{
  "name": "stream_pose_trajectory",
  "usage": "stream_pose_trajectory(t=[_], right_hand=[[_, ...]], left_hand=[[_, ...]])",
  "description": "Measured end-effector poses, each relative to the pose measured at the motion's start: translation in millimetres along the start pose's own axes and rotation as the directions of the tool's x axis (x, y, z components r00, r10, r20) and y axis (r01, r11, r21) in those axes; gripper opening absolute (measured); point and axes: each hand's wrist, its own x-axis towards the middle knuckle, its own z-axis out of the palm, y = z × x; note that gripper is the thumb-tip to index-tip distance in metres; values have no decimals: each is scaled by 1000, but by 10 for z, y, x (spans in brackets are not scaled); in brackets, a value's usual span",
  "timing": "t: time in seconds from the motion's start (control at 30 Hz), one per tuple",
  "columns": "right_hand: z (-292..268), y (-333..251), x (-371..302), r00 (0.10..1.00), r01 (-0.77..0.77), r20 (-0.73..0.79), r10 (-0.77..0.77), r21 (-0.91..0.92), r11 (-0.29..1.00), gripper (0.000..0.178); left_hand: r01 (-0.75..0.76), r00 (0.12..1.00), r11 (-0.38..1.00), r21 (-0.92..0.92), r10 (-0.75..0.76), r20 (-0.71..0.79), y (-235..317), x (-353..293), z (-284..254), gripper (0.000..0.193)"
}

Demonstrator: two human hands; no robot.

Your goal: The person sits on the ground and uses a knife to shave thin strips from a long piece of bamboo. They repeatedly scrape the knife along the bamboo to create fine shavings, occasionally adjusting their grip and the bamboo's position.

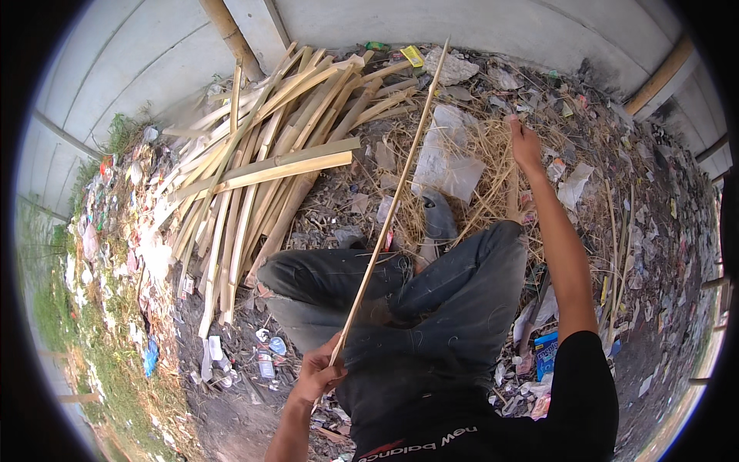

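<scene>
A long, thin bamboo strip (390, 212) slants from my lap up toward the wall, standing out over my crossed legs. My left hand (320, 374) pinches it near its lower end, beside my left hip. Out to the far right, my right hand (526, 146) is closed, away from the strip. What its fingers hold, if anything, is hidden. Just below that hand a narrow brown piece (513, 192) runs toward my knee; whether the hand touches it I cannot tell. Thin bamboo shavings (493, 165) lie around it.
A big pile of split bamboo slats (285, 146) lies to the left, one pair crossing on top. Pale plastic sheeting (446, 146) lies ahead of my feet. Litter covers the ground, with a blue packet (545, 354) by my right side. A grey panel wall (462, 27) stands behind.
</scene>
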Motion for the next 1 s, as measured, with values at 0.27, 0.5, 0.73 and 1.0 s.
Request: stream_pose_trajectory(t=[0.27, 0.5, 0.73, 1.0], right_hand=[[-28, -783, -886, 750, 408, 621, -227, -166, 898, 57], [14, -1866, -2356, 598, 473, 521, -609, 385, 793, 56], [43, -2201, -2902, 485, 492, 646, -590, 356, 794, 58], [65, -2114, -2629, 537, 488, 634, -557, 305, 818, 63]], left_hand=[[-175, 977, 983, -55, 166, -135, 350, 376, 18, 80], [-207, 977, 964, -167, 195, -90, 405, 666, 303, 79], [-174, 982, 985, 11, 174, -72, 547, 760, 551, 73], [-189, 981, 977, 100, 193, -25, 406, 664, 547, 79]])
